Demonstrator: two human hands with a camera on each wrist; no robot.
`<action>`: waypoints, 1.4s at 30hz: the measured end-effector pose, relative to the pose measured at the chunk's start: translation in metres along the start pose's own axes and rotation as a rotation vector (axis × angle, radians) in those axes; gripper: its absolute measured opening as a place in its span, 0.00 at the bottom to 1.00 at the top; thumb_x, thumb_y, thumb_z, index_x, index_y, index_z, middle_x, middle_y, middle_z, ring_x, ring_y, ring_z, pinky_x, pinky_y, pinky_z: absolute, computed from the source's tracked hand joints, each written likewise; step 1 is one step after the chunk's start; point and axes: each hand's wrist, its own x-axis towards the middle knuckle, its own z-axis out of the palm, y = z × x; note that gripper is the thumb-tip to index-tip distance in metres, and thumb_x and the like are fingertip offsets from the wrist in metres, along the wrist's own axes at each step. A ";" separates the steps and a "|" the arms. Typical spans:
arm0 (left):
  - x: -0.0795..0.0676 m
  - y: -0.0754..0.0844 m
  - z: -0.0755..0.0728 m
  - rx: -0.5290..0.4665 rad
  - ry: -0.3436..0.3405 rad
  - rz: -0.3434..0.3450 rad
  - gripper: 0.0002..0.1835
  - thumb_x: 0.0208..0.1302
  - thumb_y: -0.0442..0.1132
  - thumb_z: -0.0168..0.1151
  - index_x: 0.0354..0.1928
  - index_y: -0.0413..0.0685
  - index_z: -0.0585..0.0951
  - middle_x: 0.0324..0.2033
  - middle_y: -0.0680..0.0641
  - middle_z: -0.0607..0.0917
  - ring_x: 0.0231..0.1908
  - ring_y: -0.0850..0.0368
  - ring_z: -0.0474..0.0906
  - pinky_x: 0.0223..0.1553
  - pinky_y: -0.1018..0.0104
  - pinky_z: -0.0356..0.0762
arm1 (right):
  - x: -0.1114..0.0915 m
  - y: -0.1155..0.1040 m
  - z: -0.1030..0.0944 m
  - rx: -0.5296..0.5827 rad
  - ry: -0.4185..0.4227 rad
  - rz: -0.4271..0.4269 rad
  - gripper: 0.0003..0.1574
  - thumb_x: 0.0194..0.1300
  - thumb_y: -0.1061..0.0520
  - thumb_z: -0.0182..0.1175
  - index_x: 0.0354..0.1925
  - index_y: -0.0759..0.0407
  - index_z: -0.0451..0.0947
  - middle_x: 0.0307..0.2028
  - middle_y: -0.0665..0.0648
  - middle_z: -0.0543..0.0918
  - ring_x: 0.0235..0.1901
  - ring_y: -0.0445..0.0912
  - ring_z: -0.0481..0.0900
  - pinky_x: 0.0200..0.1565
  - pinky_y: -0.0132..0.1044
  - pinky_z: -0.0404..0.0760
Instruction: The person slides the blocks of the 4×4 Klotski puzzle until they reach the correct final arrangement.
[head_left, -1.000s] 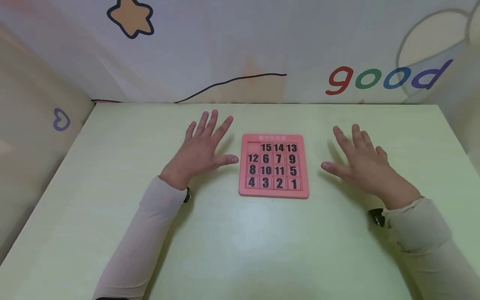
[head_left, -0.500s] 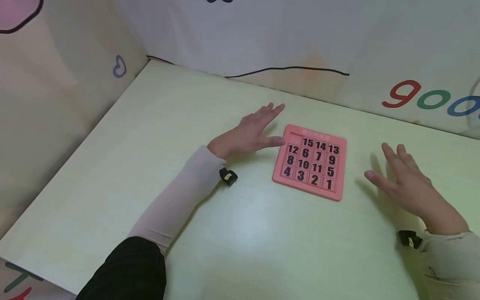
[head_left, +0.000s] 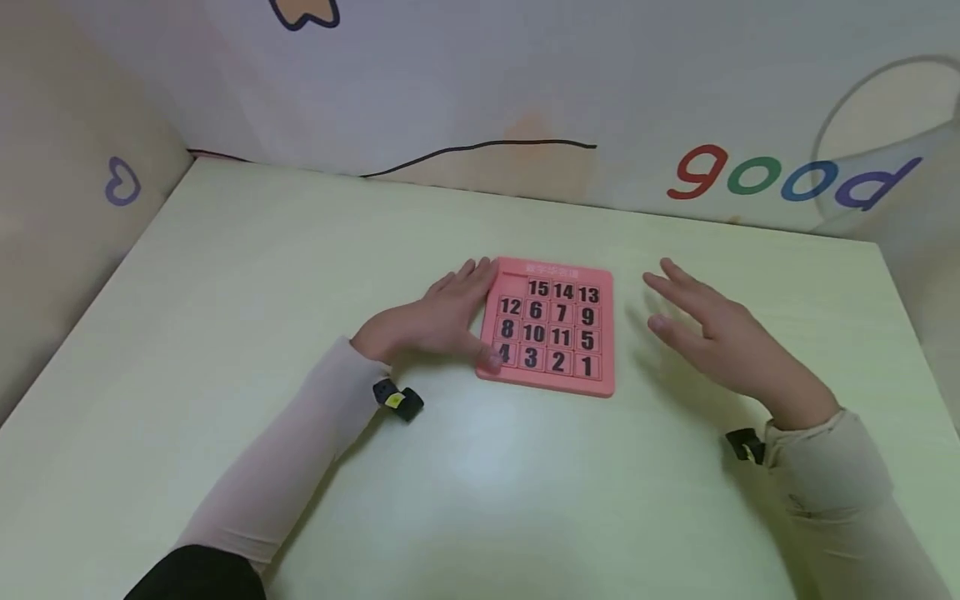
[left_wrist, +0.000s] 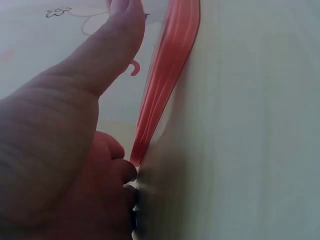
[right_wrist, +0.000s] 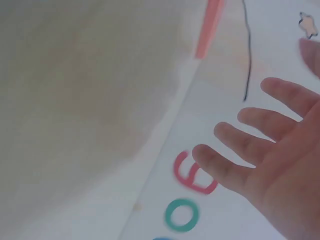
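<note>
A pink number slide puzzle (head_left: pixel 547 383) lies flat on the table, its numbered tiles facing up and a gap at the top left. My left hand (head_left: pixel 435 321) is at the puzzle's left side, fingers along the upper left edge and thumb over the lower left corner by the 4 tile. From the left wrist, the puzzle's red-pink side (left_wrist: pixel 172 55) shows close to the fingertips; whether the thumb presses on it I cannot tell. To the right of the puzzle, apart from it, my right hand (head_left: pixel 720 342) hovers with fingers extended, holding nothing.
The pale green table (head_left: pixel 480 492) meets a printed wall curtain (head_left: pixel 450 83) at the back, with coloured letters on its right. Another curtain side (head_left: pixel 67 275) borders the left. Black wrist cameras (head_left: pixel 397 400) sit at both cuffs.
My left hand has come down from beside the puzzle to its left edge, thumb now over the lower corner. The right hand's fingers have drawn closer together. The head view swung left and back.
</note>
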 end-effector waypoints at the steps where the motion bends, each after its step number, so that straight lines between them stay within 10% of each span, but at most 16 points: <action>1: -0.003 -0.002 -0.001 0.021 -0.006 0.000 0.74 0.49 0.66 0.76 0.80 0.48 0.32 0.79 0.47 0.31 0.76 0.55 0.20 0.73 0.58 0.23 | 0.003 -0.005 0.001 0.011 -0.002 -0.029 0.37 0.80 0.50 0.49 0.80 0.51 0.53 0.81 0.54 0.41 0.77 0.61 0.40 0.69 0.70 0.50; 6: -0.005 -0.004 0.000 0.054 -0.009 0.024 0.74 0.49 0.66 0.76 0.80 0.45 0.34 0.79 0.45 0.32 0.76 0.52 0.20 0.74 0.54 0.24 | 0.017 -0.025 0.007 0.062 -0.034 -0.129 0.33 0.79 0.60 0.42 0.79 0.54 0.57 0.80 0.56 0.46 0.78 0.59 0.40 0.71 0.66 0.49; 18: -0.004 -0.001 0.007 0.081 -0.030 0.014 0.74 0.48 0.66 0.76 0.80 0.46 0.34 0.79 0.47 0.31 0.76 0.52 0.19 0.74 0.52 0.25 | 0.051 -0.065 0.037 -0.171 -0.181 -0.249 0.34 0.77 0.51 0.48 0.77 0.55 0.61 0.78 0.58 0.55 0.77 0.63 0.42 0.72 0.64 0.47; 25: -0.004 0.003 0.004 0.062 -0.046 0.009 0.73 0.48 0.65 0.77 0.81 0.46 0.35 0.79 0.48 0.32 0.76 0.52 0.20 0.74 0.49 0.26 | 0.056 -0.082 0.051 -0.330 -0.276 -0.261 0.33 0.78 0.55 0.47 0.77 0.48 0.61 0.78 0.52 0.54 0.77 0.60 0.40 0.71 0.67 0.47; 42: -0.006 0.006 0.000 0.056 -0.057 0.039 0.72 0.49 0.63 0.77 0.81 0.48 0.35 0.79 0.50 0.31 0.76 0.52 0.18 0.74 0.49 0.25 | 0.072 -0.089 0.052 -0.418 -0.213 -0.176 0.37 0.75 0.58 0.47 0.79 0.47 0.58 0.78 0.51 0.53 0.78 0.60 0.38 0.70 0.68 0.49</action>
